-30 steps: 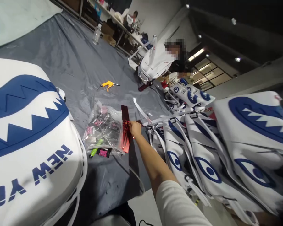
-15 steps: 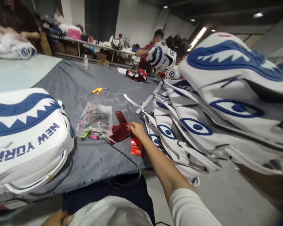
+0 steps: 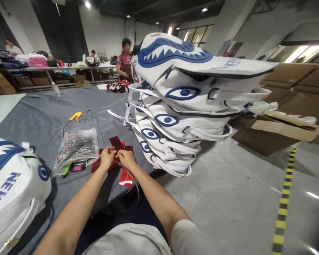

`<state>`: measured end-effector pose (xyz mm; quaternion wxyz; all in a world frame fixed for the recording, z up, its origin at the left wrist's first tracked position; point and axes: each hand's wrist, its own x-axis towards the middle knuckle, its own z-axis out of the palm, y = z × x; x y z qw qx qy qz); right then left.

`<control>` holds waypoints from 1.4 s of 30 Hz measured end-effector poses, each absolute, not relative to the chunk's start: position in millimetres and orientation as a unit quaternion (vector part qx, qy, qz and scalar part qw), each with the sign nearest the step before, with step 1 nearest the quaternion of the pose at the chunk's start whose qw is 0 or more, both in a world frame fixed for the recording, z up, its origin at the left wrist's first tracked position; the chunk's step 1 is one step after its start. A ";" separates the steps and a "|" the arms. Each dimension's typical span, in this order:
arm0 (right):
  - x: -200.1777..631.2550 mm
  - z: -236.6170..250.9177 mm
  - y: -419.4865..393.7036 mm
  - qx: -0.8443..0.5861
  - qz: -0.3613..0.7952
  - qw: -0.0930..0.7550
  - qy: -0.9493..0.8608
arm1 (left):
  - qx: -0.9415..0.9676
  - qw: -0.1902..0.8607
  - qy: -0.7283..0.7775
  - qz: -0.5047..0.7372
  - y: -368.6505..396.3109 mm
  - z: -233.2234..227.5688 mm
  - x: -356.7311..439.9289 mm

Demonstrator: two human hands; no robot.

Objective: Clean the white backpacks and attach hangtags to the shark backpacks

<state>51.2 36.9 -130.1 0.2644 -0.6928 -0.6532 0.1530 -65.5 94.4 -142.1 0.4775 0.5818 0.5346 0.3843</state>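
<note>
Both hands meet over a loose pile of dark and bright red cards (image 3: 116, 142) on the grey-covered table. My left hand (image 3: 108, 157) is closed in a pinch, its fingertips almost touching those of the other hand. From the right, my right hand (image 3: 126, 158) pinches at the same spot. What lies between the fingertips is too small to make out. A bright red card (image 3: 126, 179) sticks out below the right hand, toward the table edge. Left of the pile lies a clear plastic bag (image 3: 78, 143) of small dark and pink pieces.
Stacked white shark-face backpacks (image 3: 172, 120) rise on the right. Another white backpack (image 3: 16, 187) lies at the left. A yellow air gun (image 3: 76, 115), a green-handled tool (image 3: 66, 170) and a water bottle (image 3: 55, 89) rest on the table. A person (image 3: 124, 60) stands behind; an open carton (image 3: 276, 131) is right.
My left hand has come up from the lower edge to join the right hand at the red cards. The view has swung right, showing more of the stack and floor.
</note>
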 end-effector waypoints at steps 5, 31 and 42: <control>84.1 -134.0 1.4 -0.726 0.165 0.300 -0.596 | 0.531 0.469 0.587 0.392 109.0 -152.9 -75.6; 164.3 -161.4 -133.7 -0.776 -0.196 0.360 -0.480 | 0.802 0.372 0.420 0.206 16.9 -131.7 36.3; 162.0 -170.8 -145.6 -0.730 -0.205 0.404 -0.511 | 0.912 0.319 0.235 0.103 39.8 -137.1 48.9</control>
